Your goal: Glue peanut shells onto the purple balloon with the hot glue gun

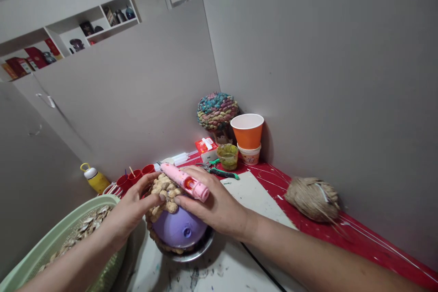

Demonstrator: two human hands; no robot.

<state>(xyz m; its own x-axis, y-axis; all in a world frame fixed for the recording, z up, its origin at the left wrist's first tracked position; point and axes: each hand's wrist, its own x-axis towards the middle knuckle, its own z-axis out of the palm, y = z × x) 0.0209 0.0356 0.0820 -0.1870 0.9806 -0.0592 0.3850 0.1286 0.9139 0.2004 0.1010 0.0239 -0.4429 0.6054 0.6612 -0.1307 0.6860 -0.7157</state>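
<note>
A purple balloon (pixel 176 229), its knot facing me, rests in a shallow metal bowl (pixel 193 258). Peanut shells (pixel 164 191) cover its upper and left parts, leaving the near side bare. My left hand (pixel 133 205) grips the balloon's left side, thumb on the shells. In my right hand (pixel 222 205) lies a pink pen-shaped hot glue gun (pixel 181 178), its tip pointing away to the left. The right thumb also presses against the shells beside the bare balloon. My hand and the glue gun partly hide the balloon's far side.
At left stands a light green basket (pixel 37 253) of loose shells. Behind are red cups (pixel 135 176), a yellow bottle (pixel 96 180), green-handled pliers (pixel 224 173), an orange bucket (pixel 248 134) and a colourful tree-shaped craft (pixel 217 112). A twine ball (pixel 311 198) lies at right.
</note>
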